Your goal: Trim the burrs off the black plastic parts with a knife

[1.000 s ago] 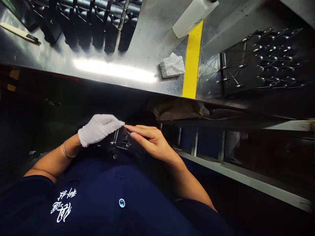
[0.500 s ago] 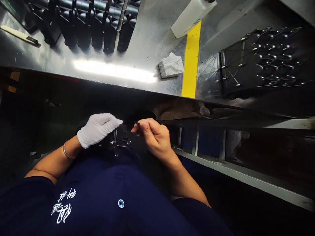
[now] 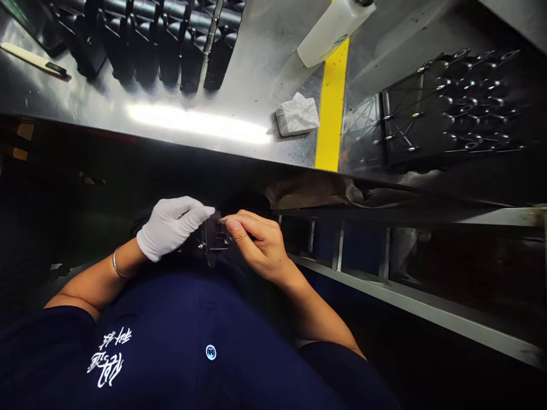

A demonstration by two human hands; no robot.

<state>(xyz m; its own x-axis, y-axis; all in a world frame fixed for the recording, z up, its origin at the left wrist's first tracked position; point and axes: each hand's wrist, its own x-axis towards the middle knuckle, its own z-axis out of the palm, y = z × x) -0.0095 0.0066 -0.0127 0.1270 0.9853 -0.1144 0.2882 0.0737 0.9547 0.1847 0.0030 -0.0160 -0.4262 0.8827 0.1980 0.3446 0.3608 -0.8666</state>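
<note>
My left hand (image 3: 173, 226), in a white glove, is closed on a dark glossy part (image 3: 212, 244) with small rounded bosses. The part hangs below the fingertips, just in front of my navy shirt, and its outline fades into the dark. Bare, my right hand (image 3: 261, 244) pinches a small thin blade-like piece (image 3: 223, 220) between thumb and forefinger. The tip of that piece is at the right side of the dark part; whether it touches cannot be seen. Most of the piece is hidden by the fingers.
Beyond my hands runs a metal bench (image 3: 179, 145) bearing rows of black moulded parts (image 3: 166, 51), a cream-handled tool (image 3: 32, 58), a white wrapped bundle (image 3: 298, 115) and a white plastic bottle (image 3: 335, 31). More black parts with loops (image 3: 478, 108) stand right of the yellow tape (image 3: 331, 114). A metal frame (image 3: 410, 302) lies lower right.
My right hand has moved left, bringing the blade-like piece up to the dark part. The dark part has turned slightly in my left hand, which has barely shifted.
</note>
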